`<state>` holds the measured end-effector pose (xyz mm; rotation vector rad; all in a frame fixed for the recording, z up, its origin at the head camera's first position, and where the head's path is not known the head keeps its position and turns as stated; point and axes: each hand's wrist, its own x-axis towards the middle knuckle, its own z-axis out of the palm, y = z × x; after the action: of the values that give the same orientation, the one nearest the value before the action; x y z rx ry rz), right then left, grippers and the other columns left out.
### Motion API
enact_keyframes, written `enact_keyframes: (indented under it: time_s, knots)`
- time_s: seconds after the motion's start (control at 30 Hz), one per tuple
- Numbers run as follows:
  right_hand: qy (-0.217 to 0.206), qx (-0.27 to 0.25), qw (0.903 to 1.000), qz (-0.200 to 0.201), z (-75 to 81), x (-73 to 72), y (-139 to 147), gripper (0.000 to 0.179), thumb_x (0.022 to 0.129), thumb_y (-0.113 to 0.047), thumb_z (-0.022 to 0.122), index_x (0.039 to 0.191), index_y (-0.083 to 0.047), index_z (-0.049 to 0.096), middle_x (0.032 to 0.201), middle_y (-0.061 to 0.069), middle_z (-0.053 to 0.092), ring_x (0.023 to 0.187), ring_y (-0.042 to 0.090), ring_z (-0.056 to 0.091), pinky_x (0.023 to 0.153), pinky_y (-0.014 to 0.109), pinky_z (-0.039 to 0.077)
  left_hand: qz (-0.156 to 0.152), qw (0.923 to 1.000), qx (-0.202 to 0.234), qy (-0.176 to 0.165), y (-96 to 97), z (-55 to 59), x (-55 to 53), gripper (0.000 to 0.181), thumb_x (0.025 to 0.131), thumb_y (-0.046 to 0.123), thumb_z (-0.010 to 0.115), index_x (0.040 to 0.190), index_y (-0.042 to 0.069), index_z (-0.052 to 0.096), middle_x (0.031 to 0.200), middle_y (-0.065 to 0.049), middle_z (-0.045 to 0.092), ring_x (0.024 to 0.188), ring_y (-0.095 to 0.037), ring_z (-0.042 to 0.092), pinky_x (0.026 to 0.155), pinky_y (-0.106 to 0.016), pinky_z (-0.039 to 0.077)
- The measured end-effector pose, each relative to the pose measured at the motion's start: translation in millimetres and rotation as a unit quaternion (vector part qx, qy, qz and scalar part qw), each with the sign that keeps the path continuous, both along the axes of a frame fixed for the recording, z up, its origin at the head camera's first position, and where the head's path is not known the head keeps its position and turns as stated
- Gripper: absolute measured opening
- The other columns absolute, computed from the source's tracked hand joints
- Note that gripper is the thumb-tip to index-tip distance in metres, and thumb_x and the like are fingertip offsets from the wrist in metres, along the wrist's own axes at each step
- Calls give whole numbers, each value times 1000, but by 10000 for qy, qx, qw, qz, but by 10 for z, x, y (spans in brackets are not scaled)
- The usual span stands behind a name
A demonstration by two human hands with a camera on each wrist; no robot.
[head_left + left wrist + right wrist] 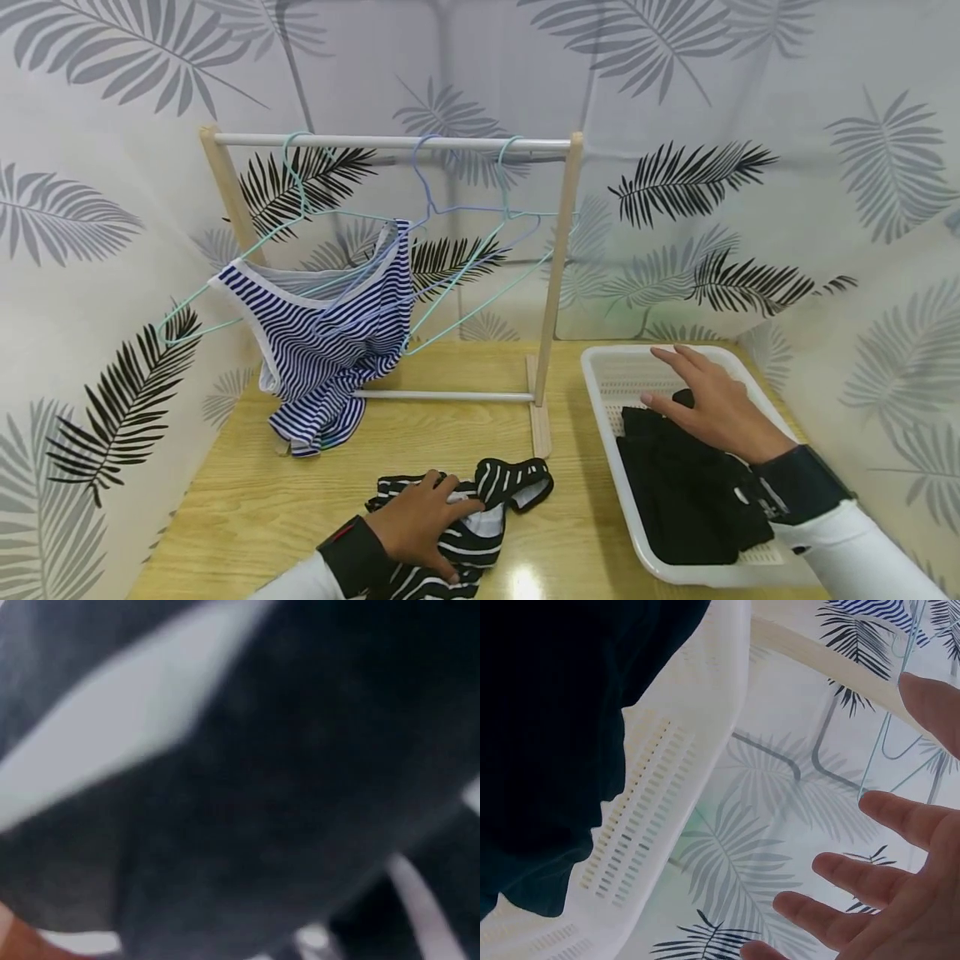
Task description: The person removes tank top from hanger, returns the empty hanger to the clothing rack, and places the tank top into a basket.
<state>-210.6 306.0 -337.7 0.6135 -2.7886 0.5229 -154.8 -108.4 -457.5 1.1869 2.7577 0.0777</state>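
Note:
My left hand (420,521) rests on a crumpled black garment with white stripes (480,546) at the table's front, fingers and thumb spread over it. A looped strap-like part of that garment lies to the right of the fingers. Its striped cloth (285,787) fills the left wrist view, blurred and very close. On the right, my right hand (716,408) hovers over a white plastic basket (596,371) with fingers spread and nothing held. Black cloth (675,492) lies in the basket below it. In the right wrist view, the fingers (870,877) stand apart from the black cloth.
A wooden rack with a white rail (390,142) stands at the back of the table (247,500). From it, a blue-and-white striped tank top (322,325) hangs on a mint hanger (187,300). A blue hanger (480,208) and another mint hanger (480,308) hang bare beside it.

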Motion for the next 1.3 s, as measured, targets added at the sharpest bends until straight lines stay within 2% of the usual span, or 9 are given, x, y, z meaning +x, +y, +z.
enact_keyframes:
  time_s: [0.2, 0.4, 0.57, 0.67, 0.87, 0.93, 1.03, 1.17, 1.3]
  knots:
    - [-231, 314, 9983, -422, -36, -5, 103, 80, 86, -53, 65, 147, -10, 38, 146, 33, 31, 127, 56, 33, 80, 77, 32, -135, 9992, 366, -45, -6, -40, 22, 82, 65, 60, 81, 135, 29, 52, 114, -3, 48, 90, -14, 42, 69, -27, 48]
    - [-566, 396, 9958, -609, -132, -83, 337, 91, 81, -57, 69, 146, -3, 35, 144, 39, 27, 126, 59, 30, 90, 73, 31, -267, 9977, 608, -153, 4, -73, 33, 74, 66, 52, 84, 130, 27, 55, 105, -1, 50, 81, -10, 43, 66, -26, 45]
    - [-1206, 438, 9882, -834, -186, -170, 585, 100, 82, -60, 66, 149, 2, 25, 144, 44, 18, 122, 66, 28, 88, 74, 31, -326, 9975, 561, -271, 22, -97, 26, 70, 67, 45, 86, 127, 27, 55, 98, 2, 51, 77, -8, 47, 63, -25, 45]
    - [-1453, 444, 9830, -1033, -207, -202, 734, 102, 84, -60, 63, 148, 8, 22, 142, 46, 20, 121, 66, 29, 89, 74, 30, -386, 9972, 516, -381, 38, -96, 19, 66, 68, 42, 86, 125, 28, 55, 94, 4, 53, 75, -6, 50, 62, -25, 45]
    - [-1537, 418, 9755, -1517, -290, -217, 1062, 81, 87, -41, 67, 136, 14, 33, 122, 43, 47, 102, 58, 51, 76, 65, 43, -520, 9962, 509, -477, 62, -68, 13, 59, 69, 36, 87, 118, 28, 56, 94, 6, 56, 78, -6, 54, 66, -26, 47]
    - [-1671, 452, 9698, -1718, -303, -212, 1157, 75, 85, -34, 69, 132, 15, 35, 115, 41, 52, 94, 55, 55, 71, 61, 45, -582, 9963, 504, -386, 67, -62, 10, 56, 68, 35, 87, 114, 29, 55, 93, 6, 56, 78, -6, 55, 66, -26, 47]
    - [-1938, 641, 9593, -1949, -309, -208, 1256, 72, 82, -26, 70, 128, 17, 36, 114, 42, 52, 95, 57, 54, 72, 61, 45, -615, 9961, 485, -406, 69, -71, 11, 54, 69, 34, 87, 112, 29, 55, 92, 7, 56, 77, -6, 55, 64, -25, 46]
    - [-2070, 854, 9545, -1969, -327, -234, 1331, 65, 79, -21, 71, 122, 18, 43, 112, 40, 54, 96, 57, 54, 74, 60, 46, -598, 9967, 405, -372, 75, -81, 16, 53, 69, 35, 87, 110, 28, 55, 90, 7, 55, 76, -5, 54, 62, -25, 45]
    - [-2062, 866, 9565, -1874, -330, -264, 1360, 59, 79, -19, 71, 118, 17, 48, 106, 37, 59, 92, 53, 57, 71, 58, 47, -615, 9972, 350, -248, 81, -56, 7, 53, 68, 35, 87, 110, 28, 56, 91, 7, 56, 77, -6, 56, 62, -25, 46]
